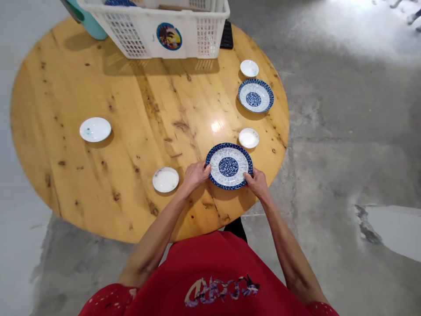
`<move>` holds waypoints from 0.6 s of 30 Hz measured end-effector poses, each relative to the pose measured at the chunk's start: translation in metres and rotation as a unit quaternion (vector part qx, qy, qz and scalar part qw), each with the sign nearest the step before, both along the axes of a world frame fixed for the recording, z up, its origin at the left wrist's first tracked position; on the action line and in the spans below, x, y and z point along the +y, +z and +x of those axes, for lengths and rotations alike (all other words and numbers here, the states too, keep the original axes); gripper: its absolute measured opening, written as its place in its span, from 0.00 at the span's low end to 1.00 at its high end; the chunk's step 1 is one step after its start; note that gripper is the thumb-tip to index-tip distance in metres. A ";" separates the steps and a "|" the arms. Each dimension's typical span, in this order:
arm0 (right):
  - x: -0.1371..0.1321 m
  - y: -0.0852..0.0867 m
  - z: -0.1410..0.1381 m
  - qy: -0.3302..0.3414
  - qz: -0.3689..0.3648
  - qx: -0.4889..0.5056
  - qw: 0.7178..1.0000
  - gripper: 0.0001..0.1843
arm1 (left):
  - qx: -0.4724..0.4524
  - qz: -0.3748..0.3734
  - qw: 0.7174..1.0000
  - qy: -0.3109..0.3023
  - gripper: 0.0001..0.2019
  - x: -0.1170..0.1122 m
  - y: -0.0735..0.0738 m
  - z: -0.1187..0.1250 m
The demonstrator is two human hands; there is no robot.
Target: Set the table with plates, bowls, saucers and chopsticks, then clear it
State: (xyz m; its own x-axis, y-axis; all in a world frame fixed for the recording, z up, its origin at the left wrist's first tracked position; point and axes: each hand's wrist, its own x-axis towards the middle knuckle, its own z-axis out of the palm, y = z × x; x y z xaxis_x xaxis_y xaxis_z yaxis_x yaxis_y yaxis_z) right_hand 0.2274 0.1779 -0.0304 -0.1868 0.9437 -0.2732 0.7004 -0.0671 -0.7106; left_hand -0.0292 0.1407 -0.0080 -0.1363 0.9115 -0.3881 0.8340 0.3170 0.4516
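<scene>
A blue-and-white plate [228, 166] with a dark blue rim is held between my two hands over the near right part of the round wooden table [131, 105]. My left hand [196, 174] grips its left edge, thumb on the rim. On the lower right edge my right hand [257, 181] is closed the same way. Fingers under the plate are hidden. A small white dish [165, 180] lies left of my left hand. Just beyond the plate sits another small white dish [249, 138].
A second blue-and-white plate [255, 96] and a small white bowl [249, 68] stand by the far right edge. An oval-looking white bowl [95, 129] is at left. At the back are a white plastic basket [141, 35], a teal container [94, 24] and a black flat object [226, 36].
</scene>
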 end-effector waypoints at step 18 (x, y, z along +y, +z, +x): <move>0.042 0.009 -0.002 0.196 -0.018 -0.284 0.938 0.30 | 0.153 -0.064 0.986 0.003 0.23 0.012 0.008 0.018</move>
State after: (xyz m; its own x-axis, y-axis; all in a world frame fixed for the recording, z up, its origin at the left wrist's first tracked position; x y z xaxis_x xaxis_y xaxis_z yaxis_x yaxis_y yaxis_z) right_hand 0.2250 0.2198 -0.0218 -0.3329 0.8207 -0.4644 0.9412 0.2589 -0.2171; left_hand -0.0109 0.1529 0.0004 -0.2704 0.8565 -0.4397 0.9227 0.3609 0.1356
